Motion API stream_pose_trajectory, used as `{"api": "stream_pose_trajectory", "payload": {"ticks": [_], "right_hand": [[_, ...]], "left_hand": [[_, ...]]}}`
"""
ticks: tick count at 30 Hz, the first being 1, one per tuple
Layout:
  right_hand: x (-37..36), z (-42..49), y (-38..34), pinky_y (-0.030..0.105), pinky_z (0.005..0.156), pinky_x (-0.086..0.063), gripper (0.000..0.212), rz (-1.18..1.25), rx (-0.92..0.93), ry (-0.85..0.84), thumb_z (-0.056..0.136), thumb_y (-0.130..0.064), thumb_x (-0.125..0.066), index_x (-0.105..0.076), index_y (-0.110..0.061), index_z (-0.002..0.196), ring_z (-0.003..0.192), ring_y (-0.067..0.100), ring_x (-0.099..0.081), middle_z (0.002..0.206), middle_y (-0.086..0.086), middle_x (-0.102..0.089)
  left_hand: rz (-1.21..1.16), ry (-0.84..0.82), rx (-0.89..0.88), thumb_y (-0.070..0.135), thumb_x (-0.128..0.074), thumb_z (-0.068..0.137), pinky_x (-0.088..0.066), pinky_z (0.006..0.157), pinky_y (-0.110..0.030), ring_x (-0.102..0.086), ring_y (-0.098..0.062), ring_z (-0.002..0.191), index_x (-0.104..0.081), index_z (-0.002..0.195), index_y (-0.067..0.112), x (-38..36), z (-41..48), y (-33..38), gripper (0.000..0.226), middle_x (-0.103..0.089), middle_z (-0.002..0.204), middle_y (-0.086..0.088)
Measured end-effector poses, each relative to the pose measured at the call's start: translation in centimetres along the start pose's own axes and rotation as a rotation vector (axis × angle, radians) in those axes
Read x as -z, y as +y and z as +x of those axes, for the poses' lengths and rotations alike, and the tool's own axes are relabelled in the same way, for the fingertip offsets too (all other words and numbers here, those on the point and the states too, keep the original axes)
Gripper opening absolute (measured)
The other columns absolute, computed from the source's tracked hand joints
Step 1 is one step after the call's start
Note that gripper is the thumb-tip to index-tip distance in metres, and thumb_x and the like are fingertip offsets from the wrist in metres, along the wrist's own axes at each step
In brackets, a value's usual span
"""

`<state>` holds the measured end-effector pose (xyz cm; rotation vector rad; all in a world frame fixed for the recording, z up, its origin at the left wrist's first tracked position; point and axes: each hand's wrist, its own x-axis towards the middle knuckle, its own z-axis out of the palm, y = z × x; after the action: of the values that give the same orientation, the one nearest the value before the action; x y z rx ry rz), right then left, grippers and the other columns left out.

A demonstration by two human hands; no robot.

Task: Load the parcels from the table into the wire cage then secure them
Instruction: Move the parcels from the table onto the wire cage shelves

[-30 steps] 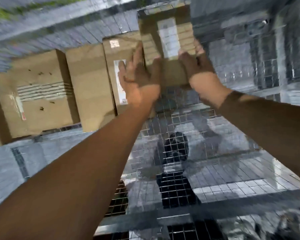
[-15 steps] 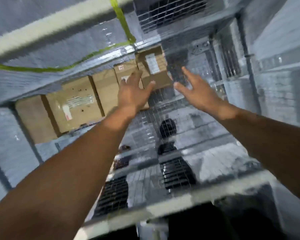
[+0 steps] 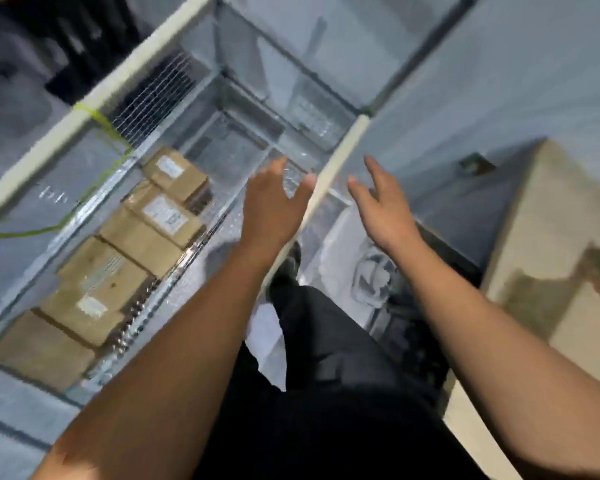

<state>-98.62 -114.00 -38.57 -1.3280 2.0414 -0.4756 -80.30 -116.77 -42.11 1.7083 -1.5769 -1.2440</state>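
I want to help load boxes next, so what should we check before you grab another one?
1. Left hand free: ok, open, holding nothing.
2. Right hand free: ok, open, holding nothing.
3. Parcels sit neatly: ok, in a row along the wire cage wall.
4. Room left: ok, bare mesh floor beside the row.
5. Parcels secured: not ok, green strap is not across them.
6. More parcels waiting: cannot tell, none in view outside the cage.

Parcels (image 3: 132,237) inside wire cage (image 3: 160,88)

Floor (image 3: 499,64): grey, smooth, evenly lit. Dark blurred shapes (image 3: 25,46): upper left, unidentifiable. Beige stained block (image 3: 565,237): right side.
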Motion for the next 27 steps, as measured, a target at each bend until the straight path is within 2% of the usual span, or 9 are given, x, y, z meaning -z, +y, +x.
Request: {"api": "stream_pose_trajectory", "payload": {"ticks": [2, 6, 9, 13, 16, 19, 21, 24, 27], "right_hand": [[4.2, -4.5, 2.3, 0.047, 0.124, -0.028, 0.072, 0.045, -0.061, 0.118, 0.097, -0.065, -0.047, -0.032, -0.035, 0.160, 0.150, 0.021, -0.035, 0.162, -0.001, -0.037], [11.3, -11.9, 7.8, 0.046, 0.127, -0.019, 0.067, -0.017, -0.205, 0.311, 0.102, -0.057, -0.050, -0.031, -0.031, 0.161, 0.154, 0.025, -0.026, 0.165, 0.005, -0.035], [15.7, -16.4, 11.9, 0.048, 0.126, -0.022, 0.065, 0.027, -0.307, 0.469, 0.104, -0.051, -0.051, -0.034, -0.025, 0.161, 0.153, 0.025, -0.030, 0.164, 0.007, -0.038], [18.9, -21.4, 16.9, 0.046, 0.125, -0.022, 0.063, 0.095, -0.441, 0.589, 0.105, -0.042, -0.053, -0.035, -0.017, 0.160, 0.152, 0.026, -0.031, 0.163, 0.010, -0.039], [20.1, -24.8, 20.6, 0.046, 0.124, -0.025, 0.064, 0.195, -0.533, 0.673, 0.104, -0.047, -0.053, -0.037, -0.020, 0.160, 0.151, 0.024, -0.032, 0.162, 0.008, -0.040], [20.6, -26.7, 23.9, 0.050, 0.124, -0.026, 0.065, 0.239, -0.619, 0.709, 0.102, -0.051, -0.053, -0.037, -0.023, 0.159, 0.151, 0.026, -0.032, 0.161, 0.004, -0.042], [20.8, -27.3, 25.9, 0.047, 0.126, -0.019, 0.067, 0.204, -0.666, 0.706, 0.101, -0.051, -0.054, -0.037, -0.023, 0.159, 0.154, 0.028, -0.024, 0.160, 0.004, -0.044], [21.1, -27.5, 28.2, 0.042, 0.127, -0.014, 0.070, 0.187, -0.685, 0.681, 0.100, -0.052, -0.054, -0.035, -0.018, 0.159, 0.156, 0.027, -0.012, 0.162, 0.003, -0.041], [21.5, -27.0, 29.7, 0.050, 0.127, -0.008, 0.072, 0.076, -0.669, 0.642, 0.100, -0.055, -0.051, -0.037, -0.015, 0.158, 0.155, 0.029, -0.014, 0.159, 0.002, -0.044]], "left_hand": [[0.000, -0.086, -0.045, 0.051, -0.059, 0.100, -0.039, 0.113, -0.044, -0.047, -0.032, 0.137, -0.047, 0.152, 0.015, -2.3, -2.5, 3.3, 0.065, -0.052, 0.149, -0.016], [0.030, -0.269, -0.150, 0.049, -0.062, 0.099, -0.030, 0.117, -0.032, -0.042, -0.023, 0.143, -0.047, 0.152, 0.021, -8.2, -6.9, 8.5, 0.062, -0.048, 0.154, -0.006], [0.081, -0.454, -0.235, 0.052, -0.059, 0.099, -0.029, 0.121, -0.036, -0.038, -0.021, 0.147, -0.044, 0.154, 0.023, -13.1, -9.3, 11.8, 0.065, -0.043, 0.159, -0.003], [0.163, -0.643, -0.373, 0.051, -0.058, 0.100, -0.035, 0.103, -0.012, -0.040, -0.017, 0.141, -0.042, 0.155, 0.018, -19.8, -12.5, 15.2, 0.066, -0.042, 0.159, -0.004], [0.237, -0.763, -0.445, 0.047, -0.058, 0.102, -0.032, 0.114, -0.030, -0.038, -0.025, 0.146, -0.043, 0.153, 0.012, -25.0, -15.2, 17.2, 0.064, -0.044, 0.157, -0.009], [0.241, -0.855, -0.391, 0.051, -0.061, 0.099, -0.034, 0.120, -0.041, -0.036, -0.026, 0.148, -0.035, 0.158, 0.015, -30.1, -17.4, 18.3, 0.073, -0.037, 0.161, -0.009], [0.252, -0.866, -0.335, 0.056, -0.062, 0.097, -0.031, 0.123, -0.041, -0.032, -0.025, 0.150, -0.027, 0.161, 0.018, -33.0, -18.4, 18.5, 0.083, -0.031, 0.164, -0.008], [0.171, -0.895, -0.243, 0.049, -0.064, 0.098, -0.035, 0.121, -0.042, -0.042, -0.022, 0.145, -0.028, 0.160, 0.022, -36.2, -19.3, 18.1, 0.078, -0.043, 0.158, -0.004], [0.049, -0.907, -0.132, 0.041, -0.062, 0.102, -0.040, 0.118, -0.033, -0.051, -0.015, 0.137, -0.026, 0.160, 0.025, -37.5, -19.6, 17.6, 0.069, -0.050, 0.150, 0.006]]}}
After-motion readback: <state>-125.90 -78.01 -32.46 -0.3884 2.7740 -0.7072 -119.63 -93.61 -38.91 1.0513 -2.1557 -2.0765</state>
